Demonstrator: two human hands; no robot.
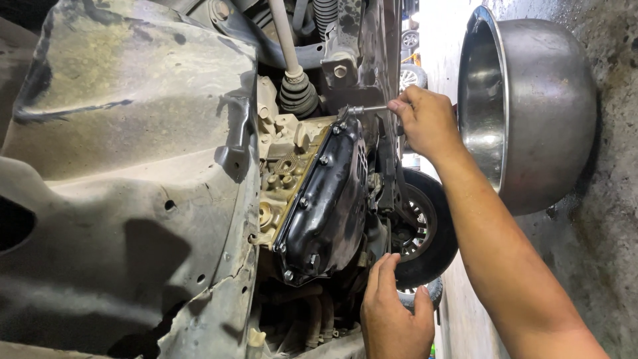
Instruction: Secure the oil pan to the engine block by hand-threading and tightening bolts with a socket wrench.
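I look at the underside of a car. A black oil pan (329,199) is bolted on a pale metal housing (282,166). My right hand (425,123) grips a slim metal socket wrench (365,109) whose end sits on a bolt at the pan's top corner. My left hand (392,312) rests by the pan's lower edge, fingers bent upward and touching the parts there; nothing shows in it.
A large steel basin (531,106) lies on the wet concrete floor (605,252) at the right. A dirty plastic underbody shield (133,186) fills the left. A drive shaft with rubber boot (296,90) runs above the pan. A wheel (425,229) sits behind it.
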